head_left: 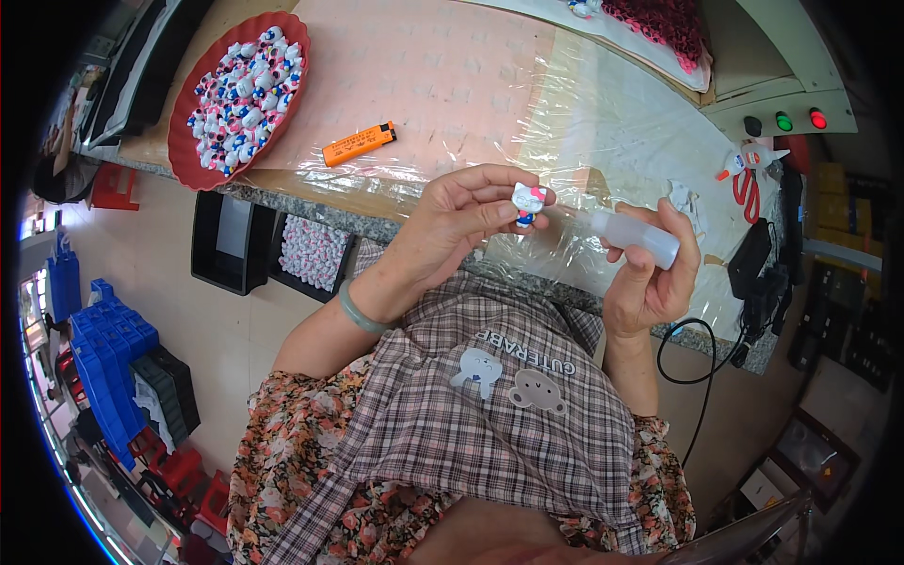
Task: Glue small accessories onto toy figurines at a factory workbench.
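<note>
My left hand (454, 218) pinches a small white cat figurine (527, 201) with a pink bow and a blue outfit between thumb and fingers. Its front is turned up toward me. In my right hand (657, 292) lies a translucent white squeeze bottle (638, 237), tilted so its thin nozzle points left at the figurine. Whether the nozzle tip touches the figurine I cannot tell. Both hands are above the front edge of the plastic-covered table (452, 104). An orange lighter (360, 144) rests on the table beyond my left hand.
A red scalloped bowl (179, 141) heaped with similar figurines stands at the far left. Below the table edge are a black bin (229, 243) and a tray of small pink-and-white pieces (314, 252). Red-handled scissors (747, 196), a glue bottle (761, 156) and a black cable (702, 381) are at right.
</note>
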Demonstrator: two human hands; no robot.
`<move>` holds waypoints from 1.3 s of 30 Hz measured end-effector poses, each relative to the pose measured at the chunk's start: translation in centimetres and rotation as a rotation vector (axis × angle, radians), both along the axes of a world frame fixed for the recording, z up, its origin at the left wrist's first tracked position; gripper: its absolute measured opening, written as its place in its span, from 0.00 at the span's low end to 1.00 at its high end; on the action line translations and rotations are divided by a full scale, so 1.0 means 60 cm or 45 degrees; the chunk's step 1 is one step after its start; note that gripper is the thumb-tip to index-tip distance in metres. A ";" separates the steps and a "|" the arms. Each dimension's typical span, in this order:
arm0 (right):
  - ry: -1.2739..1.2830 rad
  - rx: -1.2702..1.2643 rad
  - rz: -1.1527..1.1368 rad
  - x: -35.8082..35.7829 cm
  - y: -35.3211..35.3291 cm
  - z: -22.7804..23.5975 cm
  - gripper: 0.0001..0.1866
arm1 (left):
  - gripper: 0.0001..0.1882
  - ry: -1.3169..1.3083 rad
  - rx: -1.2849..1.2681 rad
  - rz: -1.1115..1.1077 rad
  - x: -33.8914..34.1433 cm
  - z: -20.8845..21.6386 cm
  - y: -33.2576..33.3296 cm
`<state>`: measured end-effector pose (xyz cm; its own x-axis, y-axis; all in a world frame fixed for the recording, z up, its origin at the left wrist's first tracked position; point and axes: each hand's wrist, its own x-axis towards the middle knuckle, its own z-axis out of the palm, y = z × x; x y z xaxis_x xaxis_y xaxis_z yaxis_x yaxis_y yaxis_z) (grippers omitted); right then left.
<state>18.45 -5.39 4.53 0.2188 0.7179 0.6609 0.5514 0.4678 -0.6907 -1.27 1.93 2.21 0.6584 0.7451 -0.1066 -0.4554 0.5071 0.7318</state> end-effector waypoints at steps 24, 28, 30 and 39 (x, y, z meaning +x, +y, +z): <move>-0.101 -0.659 -0.345 0.207 0.305 -0.001 0.05 | 0.14 0.172 0.251 0.006 0.012 -0.025 0.023; -0.488 -0.480 -0.457 0.253 0.389 -0.033 0.10 | 0.14 0.187 0.264 -0.025 0.014 -0.024 0.026; -0.680 -0.416 -0.454 0.248 0.412 -0.035 0.13 | 0.14 0.196 0.268 -0.023 0.012 -0.025 0.026; -0.949 -0.459 -0.519 0.241 0.430 -0.036 0.14 | 0.16 0.215 0.293 -0.012 0.011 -0.029 0.024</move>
